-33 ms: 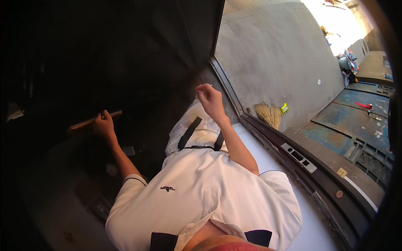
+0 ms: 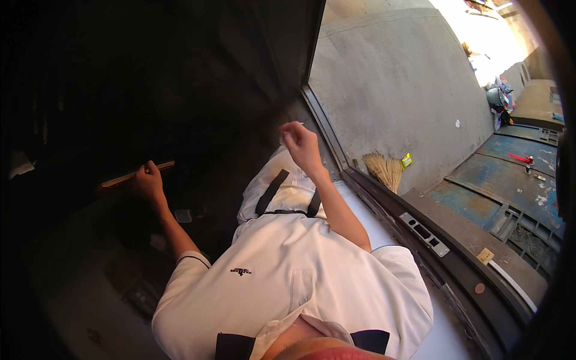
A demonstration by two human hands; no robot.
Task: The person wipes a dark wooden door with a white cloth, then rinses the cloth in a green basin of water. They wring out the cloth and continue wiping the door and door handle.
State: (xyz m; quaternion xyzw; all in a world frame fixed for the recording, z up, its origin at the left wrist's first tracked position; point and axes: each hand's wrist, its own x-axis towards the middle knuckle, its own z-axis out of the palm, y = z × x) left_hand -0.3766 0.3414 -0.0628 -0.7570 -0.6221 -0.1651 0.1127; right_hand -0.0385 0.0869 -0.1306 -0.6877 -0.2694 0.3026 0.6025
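Note:
My left hand (image 2: 149,180) is closed on a long, narrow wood-coloured strip (image 2: 123,179) in the dark area to the left. What that strip belongs to is lost in shadow. My right hand (image 2: 302,147) is raised in front of my white trousers (image 2: 264,186), near the door frame. Its fingers are curled together, with a small pale bit at the fingertips that is too small to make out. Dark straps (image 2: 273,191) cross the trousers below the right hand.
A dark metal door frame (image 2: 414,219) with a slotted plate (image 2: 425,234) runs along my right. Beyond it lie a straw broom (image 2: 384,170), a yellow-green packet (image 2: 407,160) and a rusty blue metal door (image 2: 480,177). A small clear box (image 2: 183,215) shows faintly at left.
The door frame and the things beyond it sit slightly lower and further left in the picture. Both hands keep almost the same pose.

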